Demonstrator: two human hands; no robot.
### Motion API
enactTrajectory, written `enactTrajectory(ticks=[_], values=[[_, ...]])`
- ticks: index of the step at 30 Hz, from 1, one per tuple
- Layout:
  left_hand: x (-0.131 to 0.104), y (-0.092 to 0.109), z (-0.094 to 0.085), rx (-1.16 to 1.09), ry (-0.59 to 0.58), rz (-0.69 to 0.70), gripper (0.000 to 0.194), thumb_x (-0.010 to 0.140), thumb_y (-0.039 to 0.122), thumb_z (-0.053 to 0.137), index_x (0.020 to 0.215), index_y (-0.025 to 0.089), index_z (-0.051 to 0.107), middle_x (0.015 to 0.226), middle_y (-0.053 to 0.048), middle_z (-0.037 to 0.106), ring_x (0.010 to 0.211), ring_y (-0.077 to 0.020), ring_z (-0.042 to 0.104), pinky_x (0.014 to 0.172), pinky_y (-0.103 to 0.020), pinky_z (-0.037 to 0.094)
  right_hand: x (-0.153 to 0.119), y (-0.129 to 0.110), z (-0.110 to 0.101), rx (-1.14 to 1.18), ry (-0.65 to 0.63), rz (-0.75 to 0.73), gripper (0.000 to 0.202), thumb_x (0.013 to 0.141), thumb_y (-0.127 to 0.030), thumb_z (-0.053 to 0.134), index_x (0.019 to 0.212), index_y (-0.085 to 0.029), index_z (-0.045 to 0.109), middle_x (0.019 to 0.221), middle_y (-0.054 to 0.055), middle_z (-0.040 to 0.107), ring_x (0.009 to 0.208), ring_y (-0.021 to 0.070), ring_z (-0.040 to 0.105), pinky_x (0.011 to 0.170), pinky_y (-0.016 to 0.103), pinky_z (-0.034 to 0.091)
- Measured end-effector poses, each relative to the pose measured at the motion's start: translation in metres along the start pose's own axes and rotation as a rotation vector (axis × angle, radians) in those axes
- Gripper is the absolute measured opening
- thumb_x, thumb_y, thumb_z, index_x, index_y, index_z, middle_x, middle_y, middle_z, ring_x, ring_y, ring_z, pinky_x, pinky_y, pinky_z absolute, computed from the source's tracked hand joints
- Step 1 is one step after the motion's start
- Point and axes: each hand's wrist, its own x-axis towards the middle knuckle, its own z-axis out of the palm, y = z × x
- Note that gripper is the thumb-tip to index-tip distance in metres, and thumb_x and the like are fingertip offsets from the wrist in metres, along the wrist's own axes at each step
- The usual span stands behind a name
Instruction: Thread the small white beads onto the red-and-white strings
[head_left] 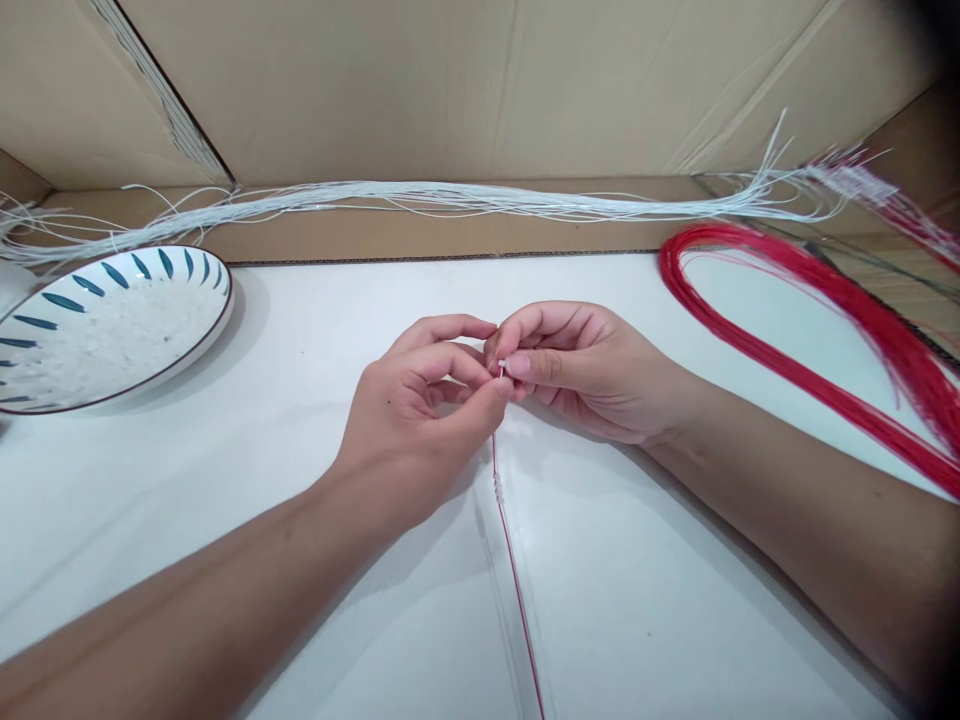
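Observation:
My left hand [424, 410] and my right hand [585, 370] meet above the white table top. A thin red cord [517, 580] rises from the near edge to my left thumb and fingertips, which pinch it near its upper end. Between my right thumb and forefinger sits a small whitish bead [503, 364], right at the cord's end; whether the cord passes through it I cannot tell. Lower on the cord, below my left hand, is a short row of small clear beads [498, 488]. The other fingers of both hands are curled and partly hidden.
At the left stands a white dish [217, 325] with blue-green marks, holding many small clear pieces. A bundle of white cords [450, 197] lies along the cardboard [420, 236] at the back. Looped red cords [757, 345] lie at the right, beside my right forearm.

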Motion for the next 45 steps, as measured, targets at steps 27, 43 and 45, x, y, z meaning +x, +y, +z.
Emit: enactTrajectory(ticks=[27, 43, 45], values=[[-0.0005, -0.0042, -0.0018, -0.002, -0.021, 0.018, 0.016, 0.080, 0.023, 0.077, 0.065, 0.020, 0.073, 0.118, -0.002, 0.066, 0.099, -0.0170, 0.068, 0.066, -0.022, 0.057, -0.0001, -0.0009, 0.0004, 0.031, -0.024, 0.006, 0.005, 0.081, -0.013, 0.083, 0.083, -0.012, 0.078, 0.072, 0.001, 0.072, 0.066, 0.0070, 0.066, 0.067, 0.017, 0.057], [0.0023, -0.0040, -0.0021, 0.009, -0.065, -0.017, 0.013, 0.078, 0.024, 0.079, 0.065, 0.021, 0.076, 0.120, -0.003, 0.065, 0.114, -0.0190, 0.065, 0.068, -0.018, 0.057, 0.0008, 0.0001, -0.0062, 0.064, -0.049, -0.011, 0.017, 0.079, -0.004, 0.081, 0.088, -0.015, 0.073, 0.076, -0.001, 0.071, 0.071, 0.0086, 0.068, 0.069, 0.020, 0.059], [0.0025, -0.0041, -0.0016, 0.019, -0.069, -0.023, 0.013, 0.077, 0.024, 0.080, 0.065, 0.022, 0.076, 0.120, -0.002, 0.065, 0.117, -0.0195, 0.064, 0.070, -0.018, 0.058, 0.0010, -0.0002, -0.0077, 0.065, -0.055, 0.005, 0.017, 0.078, -0.003, 0.082, 0.087, -0.014, 0.073, 0.076, 0.000, 0.072, 0.072, 0.0088, 0.069, 0.070, 0.020, 0.059]])
